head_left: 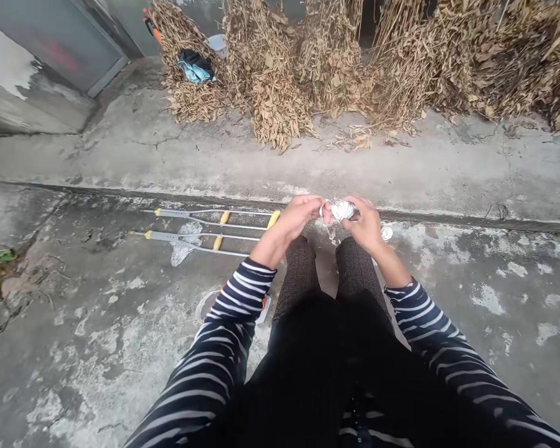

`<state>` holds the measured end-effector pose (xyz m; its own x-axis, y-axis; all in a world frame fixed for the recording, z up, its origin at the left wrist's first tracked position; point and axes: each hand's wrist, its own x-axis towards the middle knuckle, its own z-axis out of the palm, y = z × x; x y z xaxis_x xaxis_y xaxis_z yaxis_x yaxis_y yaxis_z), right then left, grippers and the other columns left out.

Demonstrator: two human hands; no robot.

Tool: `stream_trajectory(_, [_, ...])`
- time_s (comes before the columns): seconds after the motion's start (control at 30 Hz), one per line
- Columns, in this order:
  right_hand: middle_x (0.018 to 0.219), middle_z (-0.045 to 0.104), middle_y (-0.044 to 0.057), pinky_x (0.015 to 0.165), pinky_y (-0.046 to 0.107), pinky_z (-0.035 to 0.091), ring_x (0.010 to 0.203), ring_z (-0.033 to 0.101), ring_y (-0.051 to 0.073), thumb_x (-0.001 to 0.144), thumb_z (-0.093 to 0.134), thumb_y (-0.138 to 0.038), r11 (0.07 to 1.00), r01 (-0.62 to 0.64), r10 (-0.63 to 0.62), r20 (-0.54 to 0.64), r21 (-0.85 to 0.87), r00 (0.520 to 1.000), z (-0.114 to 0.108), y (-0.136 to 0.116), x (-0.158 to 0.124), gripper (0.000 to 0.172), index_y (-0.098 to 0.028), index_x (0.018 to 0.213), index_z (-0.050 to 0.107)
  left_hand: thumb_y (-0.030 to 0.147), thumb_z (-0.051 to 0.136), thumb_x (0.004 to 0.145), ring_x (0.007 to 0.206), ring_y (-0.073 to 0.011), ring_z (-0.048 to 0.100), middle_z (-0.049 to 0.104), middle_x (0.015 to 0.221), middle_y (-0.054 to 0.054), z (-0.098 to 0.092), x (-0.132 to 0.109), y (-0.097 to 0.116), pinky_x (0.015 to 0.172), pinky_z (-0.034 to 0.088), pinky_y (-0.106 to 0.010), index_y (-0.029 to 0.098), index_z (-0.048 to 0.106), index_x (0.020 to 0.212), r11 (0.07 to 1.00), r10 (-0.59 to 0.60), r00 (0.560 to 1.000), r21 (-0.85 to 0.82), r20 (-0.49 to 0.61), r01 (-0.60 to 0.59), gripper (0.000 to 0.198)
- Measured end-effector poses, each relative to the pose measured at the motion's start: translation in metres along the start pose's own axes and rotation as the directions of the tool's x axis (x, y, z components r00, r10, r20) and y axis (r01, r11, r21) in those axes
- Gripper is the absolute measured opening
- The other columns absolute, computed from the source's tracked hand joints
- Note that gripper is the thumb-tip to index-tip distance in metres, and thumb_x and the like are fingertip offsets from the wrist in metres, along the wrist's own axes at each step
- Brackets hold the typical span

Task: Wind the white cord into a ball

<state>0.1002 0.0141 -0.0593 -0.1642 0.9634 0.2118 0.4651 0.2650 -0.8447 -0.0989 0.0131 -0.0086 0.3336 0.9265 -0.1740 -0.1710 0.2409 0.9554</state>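
A: How are the arms set?

B: Both reach forward in striped sleeves (217, 354), forearms slanting inward, so the hands meet just past the knees of the dark patterned trousers (300, 270)

A: And the left hand (295, 219)?

B: Back of the hand up, wrist nearly in line with the forearm, fingers pointing across to the right. Its fingertips come together at the left end of a white wound bundle (341, 210); whether they pinch a strand there is too small to tell

A: So the right hand (364, 223) has the weight of it?

B: It is clamped on that bundle from the other side, fingers curled over the far edge, thumb nearer the body. The bundle sits between the two hands, above the ground, with a loose bit hanging below

A: What lies around them?

B: Left of the left hand, a pair of crutches (218, 242) with yellow grips lies on the concrete, a clear plastic bag (183, 250) by the shafts; farther forward, dried stalks (280, 81) line the ledge (224, 158)
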Motion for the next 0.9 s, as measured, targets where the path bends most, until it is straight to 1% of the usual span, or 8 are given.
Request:
stream_trajectory(0.13, [0.129, 0.07, 0.01, 0.105, 0.054, 0.054, 0.122, 0.062, 0.033, 0.071, 0.065, -0.009, 0.988, 0.001, 0.017, 0.12, -0.153, 0.993, -0.011, -0.002, -0.004, 0.052, -0.02, 0.122, 0.072, 0.028, 0.065, 0.093, 0.062, -0.0152, 0.071, 0.065, 0.057, -0.002, -0.006, 0.012, -0.015, 0.075, 0.056, -0.027, 0.013, 0.065, 0.072, 0.967, -0.175, 0.98, -0.203, -0.095, 0.153, 0.026])
stream_trajectory(0.3, [0.136, 0.068, 0.014, 0.098, 0.057, 0.056, 0.13, 0.059, 0.038, 0.074, 0.062, 0.001, 0.922, 0.077, 0.061, 0.34, -0.38, 0.939, -0.029, -0.004, 0.006, 0.056, -0.017, 0.127, 0.07, 0.023, 0.07, 0.092, 0.068, -0.0148, 0.073, 0.068, 0.063, -0.002, 0.0, 0.015, -0.022, 0.083, 0.058, -0.029, 0.012, 0.065, 0.076, 0.933, -0.157, 0.975, -0.346, -0.158, 0.094, 0.02])
stream_trajectory(0.37, [0.131, 0.071, 0.012, 0.098, 0.056, 0.055, 0.125, 0.062, 0.037, 0.072, 0.065, 0.0, 0.944, 0.081, 0.062, 0.413, -0.32, 0.909, -0.037, -0.005, 0.008, 0.059, -0.02, 0.127, 0.069, 0.022, 0.072, 0.091, 0.068, -0.0134, 0.072, 0.068, 0.063, -0.001, -0.001, 0.022, -0.02, 0.084, 0.057, -0.028, 0.012, 0.065, 0.077, 0.922, -0.134, 0.968, -0.384, -0.21, 0.044, 0.019])
stream_trajectory(0.47, [0.127, 0.072, 0.005, 0.092, 0.044, 0.055, 0.122, 0.066, 0.031, 0.069, 0.065, -0.003, 0.997, 0.048, -0.01, 0.479, -0.068, 0.878, -0.048, -0.009, 0.006, 0.062, -0.026, 0.127, 0.064, 0.027, 0.076, 0.09, 0.065, -0.0116, 0.07, 0.068, 0.064, 0.001, -0.008, 0.038, -0.021, 0.085, 0.056, -0.028, 0.012, 0.066, 0.079, 0.927, -0.123, 0.958, -0.374, -0.26, 0.018, 0.021])
stream_trajectory(0.57, [0.129, 0.07, 0.004, 0.074, 0.03, 0.051, 0.126, 0.064, 0.028, 0.068, 0.062, -0.008, 0.992, -0.014, -0.045, 0.466, 0.123, 0.884, -0.055, -0.016, 0.001, 0.062, -0.028, 0.127, 0.062, 0.035, 0.081, 0.086, 0.064, -0.0124, 0.068, 0.067, 0.063, 0.0, -0.014, 0.052, -0.031, 0.083, 0.055, -0.029, 0.012, 0.067, 0.075, 0.963, -0.14, 0.958, -0.258, -0.25, 0.074, 0.029])
stream_trajectory(0.73, [0.12, 0.073, 0.005, 0.063, 0.024, 0.045, 0.118, 0.065, 0.027, 0.063, 0.071, -0.015, 0.909, -0.226, 0.057, 0.434, 0.35, 0.899, -0.058, -0.016, -0.003, 0.054, -0.025, 0.115, 0.074, 0.037, 0.079, 0.086, 0.066, -0.0142, 0.066, 0.069, 0.062, -0.005, -0.023, 0.057, -0.053, 0.085, 0.051, -0.031, 0.012, 0.069, 0.063, 0.981, -0.16, 0.969, 0.074, -0.191, 0.177, 0.036])
stream_trajectory(0.83, [0.109, 0.077, 0.003, 0.069, 0.026, 0.051, 0.106, 0.067, 0.023, 0.056, 0.078, -0.014, 0.817, -0.307, 0.137, 0.353, 0.488, 0.926, -0.055, -0.009, -0.003, 0.042, -0.023, 0.096, 0.08, 0.035, 0.078, 0.084, 0.073, -0.0158, 0.066, 0.07, 0.065, -0.005, -0.026, 0.054, -0.061, 0.087, 0.05, -0.031, 0.012, 0.071, 0.061, 0.94, -0.076, 0.971, 0.309, -0.227, 0.146, 0.034])
stream_trajectory(0.9, [0.099, 0.078, 0.001, 0.075, 0.028, 0.054, 0.096, 0.069, 0.02, 0.051, 0.081, -0.012, 0.743, -0.35, 0.208, 0.3, 0.57, 0.931, -0.052, -0.007, -0.003, 0.042, -0.023, 0.092, 0.081, 0.03, 0.08, 0.082, 0.081, -0.0181, 0.067, 0.074, 0.077, -0.006, -0.023, 0.051, -0.066, 0.086, 0.052, -0.031, 0.011, 0.075, 0.069, 0.904, 0.018, 0.964, 0.417, -0.264, 0.098, 0.023])
